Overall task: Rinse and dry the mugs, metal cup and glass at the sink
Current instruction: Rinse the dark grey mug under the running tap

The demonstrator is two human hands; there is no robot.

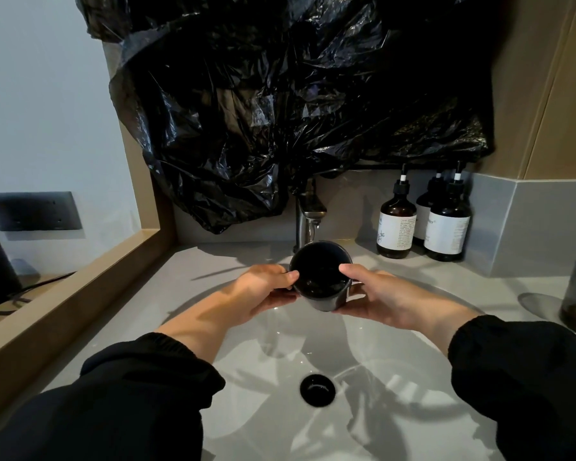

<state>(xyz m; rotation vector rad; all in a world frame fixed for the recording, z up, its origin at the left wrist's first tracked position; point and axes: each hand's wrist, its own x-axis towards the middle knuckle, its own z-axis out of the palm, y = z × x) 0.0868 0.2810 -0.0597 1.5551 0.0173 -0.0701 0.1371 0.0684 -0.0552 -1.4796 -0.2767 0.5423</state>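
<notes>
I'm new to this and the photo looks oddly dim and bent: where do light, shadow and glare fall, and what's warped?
Head view: the wide-angle lens swells the black sleeves and leans the wall panels; hard shadows cross the sink basin; glare glints on the black plastic sheet; the black cup, gripped by the left hand and right hand, is too dark inside to read.

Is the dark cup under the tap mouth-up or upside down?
Mouth-up: the dark cup shows its open rim and inside, gripped by the left hand and right hand.
</notes>
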